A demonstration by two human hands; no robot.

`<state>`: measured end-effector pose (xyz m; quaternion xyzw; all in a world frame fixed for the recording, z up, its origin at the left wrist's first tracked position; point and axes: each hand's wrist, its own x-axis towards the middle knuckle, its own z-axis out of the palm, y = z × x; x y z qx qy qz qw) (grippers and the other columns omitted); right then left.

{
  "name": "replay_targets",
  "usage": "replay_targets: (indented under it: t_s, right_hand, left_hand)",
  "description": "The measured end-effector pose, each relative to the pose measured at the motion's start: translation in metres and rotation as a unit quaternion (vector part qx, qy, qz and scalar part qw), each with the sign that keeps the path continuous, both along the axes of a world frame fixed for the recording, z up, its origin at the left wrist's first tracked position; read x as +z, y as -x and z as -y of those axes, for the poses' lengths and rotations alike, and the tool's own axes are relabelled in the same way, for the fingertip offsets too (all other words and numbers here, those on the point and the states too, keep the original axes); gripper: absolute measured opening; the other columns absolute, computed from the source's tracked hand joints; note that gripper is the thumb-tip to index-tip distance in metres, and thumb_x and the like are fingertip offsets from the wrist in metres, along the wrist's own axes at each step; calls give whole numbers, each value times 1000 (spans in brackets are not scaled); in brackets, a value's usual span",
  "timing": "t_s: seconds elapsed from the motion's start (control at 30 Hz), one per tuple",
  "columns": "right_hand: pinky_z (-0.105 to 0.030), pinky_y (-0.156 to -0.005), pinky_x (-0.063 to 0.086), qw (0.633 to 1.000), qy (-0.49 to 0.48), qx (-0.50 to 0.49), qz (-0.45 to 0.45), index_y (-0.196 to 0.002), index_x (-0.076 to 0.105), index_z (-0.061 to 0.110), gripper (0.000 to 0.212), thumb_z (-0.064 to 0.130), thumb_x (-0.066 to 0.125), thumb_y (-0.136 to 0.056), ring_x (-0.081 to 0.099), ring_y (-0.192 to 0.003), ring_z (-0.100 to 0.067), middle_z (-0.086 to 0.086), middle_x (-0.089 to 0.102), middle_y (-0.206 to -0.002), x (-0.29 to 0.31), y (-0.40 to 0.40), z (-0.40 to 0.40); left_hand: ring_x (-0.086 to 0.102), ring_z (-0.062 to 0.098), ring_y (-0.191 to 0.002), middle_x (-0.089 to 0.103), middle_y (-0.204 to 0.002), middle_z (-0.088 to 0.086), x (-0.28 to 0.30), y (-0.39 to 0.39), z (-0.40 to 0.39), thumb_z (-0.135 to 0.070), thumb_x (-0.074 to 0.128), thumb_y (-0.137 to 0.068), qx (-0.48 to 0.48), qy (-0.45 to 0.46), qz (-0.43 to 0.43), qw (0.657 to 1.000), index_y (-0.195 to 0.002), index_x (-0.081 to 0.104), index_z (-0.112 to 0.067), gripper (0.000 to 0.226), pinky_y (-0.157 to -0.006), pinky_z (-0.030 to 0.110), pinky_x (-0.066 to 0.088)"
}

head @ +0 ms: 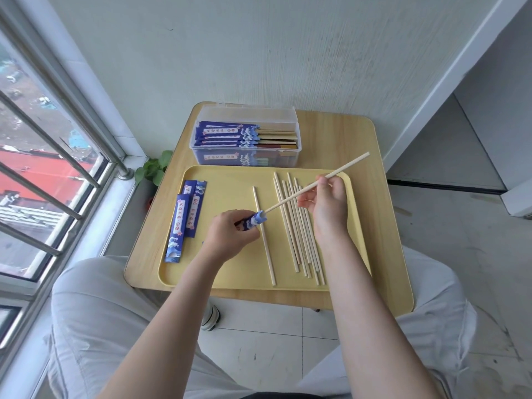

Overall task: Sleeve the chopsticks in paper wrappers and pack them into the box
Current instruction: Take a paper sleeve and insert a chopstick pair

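My left hand (229,236) grips a blue paper wrapper (253,220) over the yellow tray (230,180); only the wrapper's open end shows past my fingers. My right hand (326,205) pinches a wooden chopstick (345,167), whose lower tip sits at the wrapper's mouth while its top points up and right. A single chopstick (266,249) lies on the tray below my left hand. Several loose chopsticks (299,243) lie in a bundle under my right hand. The clear plastic box (247,133) behind the tray holds several sleeved pairs.
Three empty blue wrappers (184,217) lie at the tray's left. The tray rests on a small wooden table (374,197) against a white wall. A barred window (43,168) runs along the left, with a small green plant (154,168) by the sill.
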<state>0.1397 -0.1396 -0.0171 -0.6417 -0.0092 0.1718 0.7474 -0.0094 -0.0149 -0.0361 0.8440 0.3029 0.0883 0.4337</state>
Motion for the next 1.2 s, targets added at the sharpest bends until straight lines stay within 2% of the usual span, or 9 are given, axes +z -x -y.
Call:
replay_targets:
  t_s: [0.13,0.27,0.4,0.57,0.63,0.73,1.0,1.1,1.2]
  right_hand:
    - [-29,-64,56,994,22,104,-5,-99,66,3,11,11,58,-100,63,-64,-15,-5,65,-77,-3,10,-6]
    - [-21,-62,45,965,137,222,0,-105,76,10,19,24,66,-96,57,-69,-7,6,68,-81,-8,21,-9]
    - [-28,-67,47,946,260,185,59,-101,72,13,23,31,58,-98,59,-72,-14,4,65,-80,-13,11,-6]
    - [-31,-68,45,797,525,215,208,-97,63,11,14,20,53,-98,62,-89,-27,-6,64,-105,-32,11,-8]
    - [-33,-73,45,763,563,223,225,-107,62,8,20,24,51,-101,63,-99,-31,-10,61,-114,-33,16,-15]
    - [-35,-80,50,738,593,225,231,-117,60,4,24,21,49,-103,64,-107,-31,-12,61,-121,-34,24,-26]
    - [-30,-66,47,767,571,222,189,-98,63,5,8,7,56,-97,64,-91,-28,-10,66,-104,-32,35,-35]
    - [-29,-62,45,794,547,207,165,-83,57,9,11,4,59,-93,59,-78,-26,-11,67,-96,-31,32,-35]
    - [-28,-63,45,821,511,215,134,-93,61,5,6,2,60,-88,59,-80,-25,-8,64,-95,-26,27,-32]
  left_hand:
    - [46,12,-59,59,-68,5,2,-7,6,-15,68,-86,-19,55,9,998,-92,73,-13,8,-56,26,40]
    - [56,12,-51,61,-66,1,10,-18,14,-14,68,-91,2,168,33,985,-93,69,-9,6,-51,26,49]
    - [60,22,-57,67,-77,8,6,-15,13,-11,61,-96,46,293,44,954,-100,60,-4,9,-58,33,55]
    - [46,18,-50,53,-67,5,-4,-12,10,-15,53,-101,135,476,71,866,-103,51,-6,9,-49,28,45]
    - [44,15,-48,49,-63,2,-9,-12,10,-27,53,-103,167,524,75,832,-97,50,-10,19,-47,26,43]
    - [45,14,-46,49,-61,1,-16,-11,9,-44,54,-101,188,520,61,831,-89,49,-14,33,-49,26,46]
    - [46,16,-45,53,-58,1,-18,-11,11,-52,47,-101,205,450,39,868,-81,50,-15,43,-53,28,46]
    - [44,16,-44,52,-59,3,-18,-8,13,-39,41,-105,182,410,53,892,-94,54,-9,35,-51,27,43]
    - [43,16,-45,52,-62,4,-20,-6,13,-30,37,-105,157,378,63,910,-114,54,-8,30,-51,28,42]
